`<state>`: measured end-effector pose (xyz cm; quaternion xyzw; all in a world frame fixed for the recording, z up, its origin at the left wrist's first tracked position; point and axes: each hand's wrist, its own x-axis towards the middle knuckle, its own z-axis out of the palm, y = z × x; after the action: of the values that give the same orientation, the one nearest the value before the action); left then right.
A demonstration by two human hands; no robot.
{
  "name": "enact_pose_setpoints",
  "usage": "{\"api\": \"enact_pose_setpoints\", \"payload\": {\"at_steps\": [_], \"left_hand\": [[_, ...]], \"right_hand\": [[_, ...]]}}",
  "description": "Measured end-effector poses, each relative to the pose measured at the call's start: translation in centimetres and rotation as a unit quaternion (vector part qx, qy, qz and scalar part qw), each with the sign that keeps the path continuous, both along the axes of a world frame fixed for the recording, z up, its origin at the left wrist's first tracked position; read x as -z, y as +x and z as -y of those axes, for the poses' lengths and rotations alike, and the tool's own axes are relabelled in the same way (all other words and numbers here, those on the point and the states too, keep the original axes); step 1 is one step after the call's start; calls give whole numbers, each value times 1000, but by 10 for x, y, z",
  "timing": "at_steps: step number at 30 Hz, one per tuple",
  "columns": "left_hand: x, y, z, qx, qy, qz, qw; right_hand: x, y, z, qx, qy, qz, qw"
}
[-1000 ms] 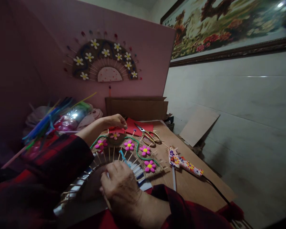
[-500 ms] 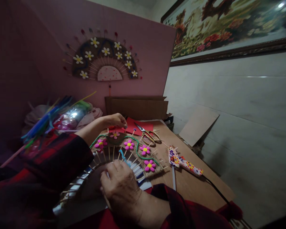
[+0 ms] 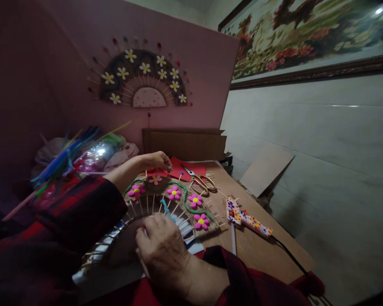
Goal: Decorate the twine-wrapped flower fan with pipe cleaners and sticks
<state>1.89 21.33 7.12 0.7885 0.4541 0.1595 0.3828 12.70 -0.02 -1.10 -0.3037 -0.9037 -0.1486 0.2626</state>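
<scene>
Right hand (image 3: 164, 248) — over flowered fan (image 3: 182, 196)

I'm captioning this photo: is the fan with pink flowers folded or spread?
Spread: the fan has its thin sticks splayed apart, and its woven band curves in a wide arc.

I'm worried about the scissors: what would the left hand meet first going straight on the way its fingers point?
Probably the blue-tipped stick at the flowered tabletop fan, before the scissors; depth is unclear, so the left hand might pass above it.
</scene>
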Motion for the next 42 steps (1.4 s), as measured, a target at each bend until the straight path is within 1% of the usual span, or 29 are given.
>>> {"api": "enact_pose_setpoints", "payload": {"at_steps": [8, 16, 25, 31, 38, 42], "left_hand": [[2, 1, -2, 14, 30, -30, 999], [3, 0, -3, 18, 28, -22, 999], [2, -1, -2, 19, 17, -14, 1000], [0, 1, -1, 26, 23, -16, 999], [5, 2, -5, 36, 23, -12, 999], [6, 3, -7, 37, 21, -5, 999]], "right_hand": [[0, -1, 0, 8, -4, 10, 1000], [0, 0, -1, -2, -11, 14, 1000], [2, 0, -1, 9, -18, 11, 1000], [4, -2, -1, 13, -5, 7, 1000], [6, -2, -3, 12, -2, 7, 1000], [11, -4, -5, 21, 12, 9, 1000]]}}
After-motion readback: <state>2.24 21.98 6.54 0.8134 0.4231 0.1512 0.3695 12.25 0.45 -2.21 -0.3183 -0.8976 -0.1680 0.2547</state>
